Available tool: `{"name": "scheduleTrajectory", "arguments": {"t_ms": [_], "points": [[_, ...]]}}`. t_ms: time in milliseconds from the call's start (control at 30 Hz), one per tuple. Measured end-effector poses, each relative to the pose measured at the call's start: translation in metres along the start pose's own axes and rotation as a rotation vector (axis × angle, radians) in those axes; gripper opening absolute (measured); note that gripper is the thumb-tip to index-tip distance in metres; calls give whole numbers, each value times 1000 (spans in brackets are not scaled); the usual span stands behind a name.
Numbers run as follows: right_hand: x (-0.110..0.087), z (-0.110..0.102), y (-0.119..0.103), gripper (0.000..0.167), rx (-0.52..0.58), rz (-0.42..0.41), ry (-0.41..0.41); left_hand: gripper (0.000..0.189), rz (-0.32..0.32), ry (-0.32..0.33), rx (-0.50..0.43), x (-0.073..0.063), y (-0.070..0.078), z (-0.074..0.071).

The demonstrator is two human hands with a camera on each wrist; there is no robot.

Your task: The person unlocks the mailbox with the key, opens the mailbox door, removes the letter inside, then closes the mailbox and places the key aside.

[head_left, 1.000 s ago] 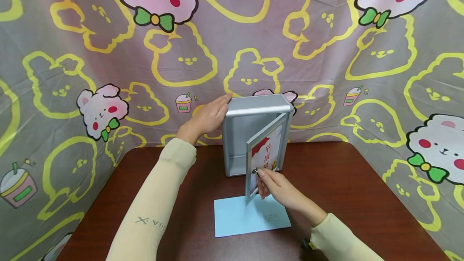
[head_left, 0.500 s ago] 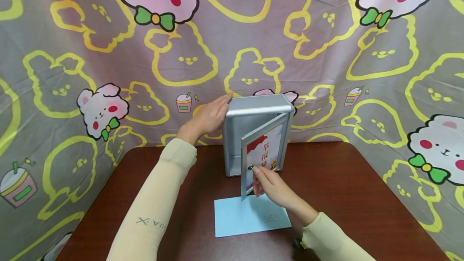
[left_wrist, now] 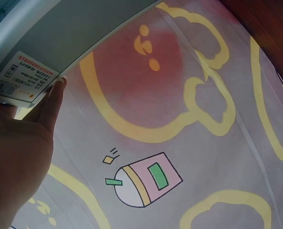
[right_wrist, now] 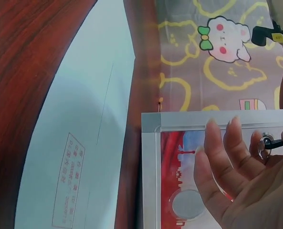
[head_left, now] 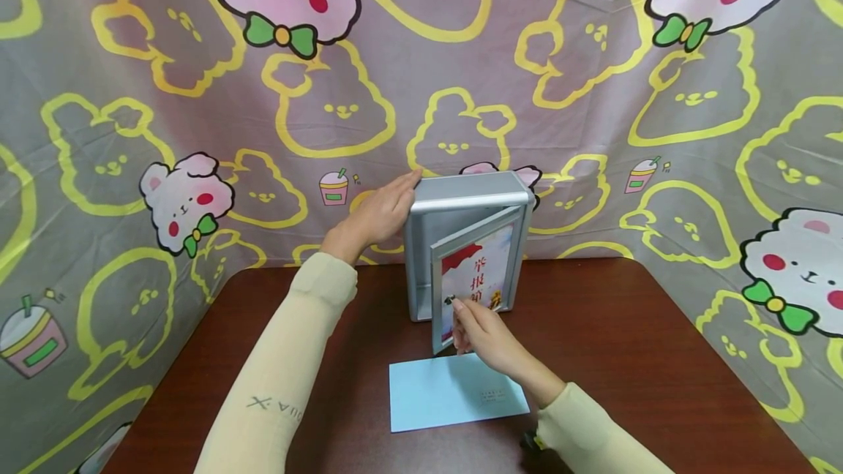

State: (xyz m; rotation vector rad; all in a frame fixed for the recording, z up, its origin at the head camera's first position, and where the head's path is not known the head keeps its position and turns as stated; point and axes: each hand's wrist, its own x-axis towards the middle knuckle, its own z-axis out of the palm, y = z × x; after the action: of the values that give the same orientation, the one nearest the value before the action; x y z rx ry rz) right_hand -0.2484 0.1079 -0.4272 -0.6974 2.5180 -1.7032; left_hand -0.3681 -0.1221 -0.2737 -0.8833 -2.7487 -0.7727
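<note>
A grey metal box (head_left: 474,187) stands upright towards the back of the table, its hinged door (head_left: 437,313) ajar at the left edge. Red characters are printed on the door's front panel. My left hand (head_left: 377,216) rests at the box's upper left corner, fingers straight; in the left wrist view its fingertips touch the side panel by a printed label (left_wrist: 23,76). With thumb and forefinger my right hand (head_left: 484,333) pinches a black-headed key (right_wrist: 275,143) in the door's lock. A metal ring (right_wrist: 264,147) hangs from the key. The right hand's other fingers lie close to the panel.
A light blue envelope (head_left: 448,397) lies flat on the brown table (head_left: 612,342), in front of the box and below the door. Behind stands a patterned cloth backdrop (head_left: 454,57).
The door has swung left and back, narrowing the gap to the box frame. My right hand has moved left with it, still pinching the key. My left hand has stayed put.
</note>
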Motion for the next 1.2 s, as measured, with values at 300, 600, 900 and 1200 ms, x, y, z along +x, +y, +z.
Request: {"name": "scheduleTrajectory", "arguments": {"t_ms": [300,600,900,1200], "points": [[10,5,-3,48,-69,25,37,58,6,7,4,1,1,0],[19,13,-5,48,-74,56,79,57,-6,11,-1,0,0,1],[24,15,-8,49,-98,65,94,59,-8,8,-5,-1,0,1],[31,17,-11,48,-142,66,100,59,-14,15,0,-1,0,1]]}}
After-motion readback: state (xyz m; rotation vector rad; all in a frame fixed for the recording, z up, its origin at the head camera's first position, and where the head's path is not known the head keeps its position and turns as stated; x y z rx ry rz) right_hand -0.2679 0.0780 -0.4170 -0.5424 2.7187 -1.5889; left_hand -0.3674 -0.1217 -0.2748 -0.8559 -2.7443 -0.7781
